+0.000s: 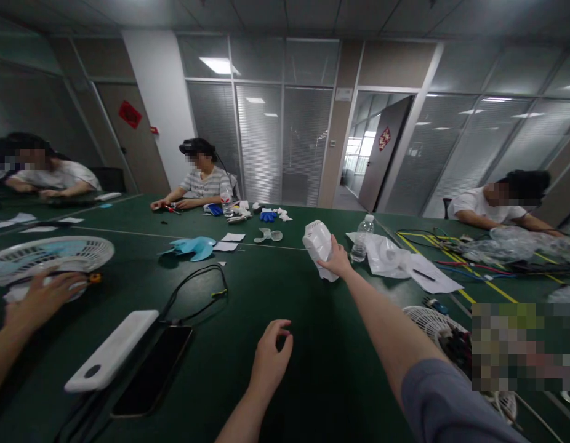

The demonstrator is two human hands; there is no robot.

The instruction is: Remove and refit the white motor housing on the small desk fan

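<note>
My right hand (337,258) reaches forward over the green table and grips a white plastic container (318,243), holding it tilted. Ridges or small slots show near its top; its exact kind is unclear. A clear water bottle (362,239) stands just right of that hand, beside a crumpled white plastic bag (386,255). Nearer to me, my left hand (272,351) is loosely curled, thumb and fingers apart, with nothing in it. The black phone (153,372) and white power bank (114,351) lie to its left.
Another person's hand (47,298) rests by a white basket (98,246) at left. Blue gloves (190,248) and a black cable (192,277) lie on the table (248,295). Another white basket (421,317) stands at right. Several people sit around.
</note>
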